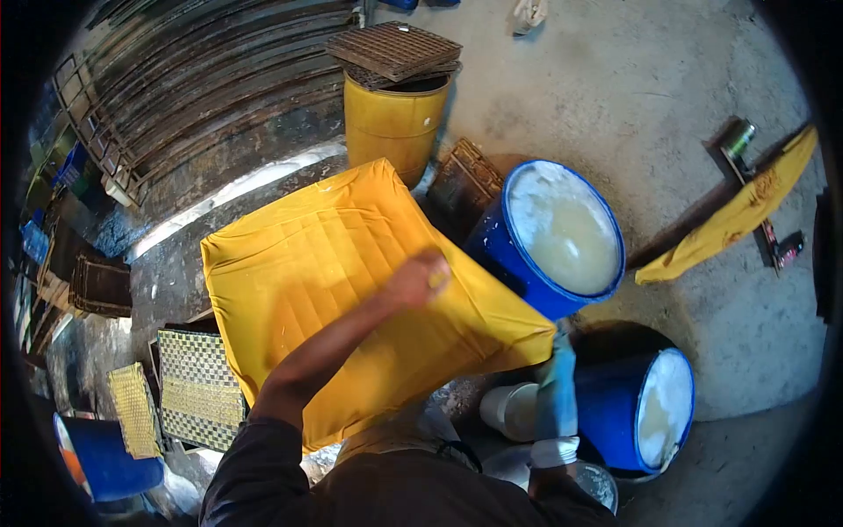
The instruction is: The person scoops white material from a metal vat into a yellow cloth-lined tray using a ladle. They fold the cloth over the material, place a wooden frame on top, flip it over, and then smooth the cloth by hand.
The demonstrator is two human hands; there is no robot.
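A large yellow cloth point(325, 299) is spread in front of me, its corners drawn out and its surface creased. My left hand point(423, 276) reaches across, over the cloth near its right edge. Its fingers look curled and are blurred, with a small yellow patch between them that I cannot make out. At the cloth's lower right corner is my right hand point(558, 356), in a bluish covering with a white cuff below it. That hand is closed at the corner of the cloth, its fingers partly smeared by motion. What lies beneath the cloth is hidden.
Blue drums point(502, 250) with whitish contents stand on the right, near a white bucket point(509, 411). A yellow drum point(391, 123) carries stacked grates point(395, 51). Woven panels point(202, 386) lie at left. Another yellow cloth piece point(733, 215) is on the right, above the concrete floor.
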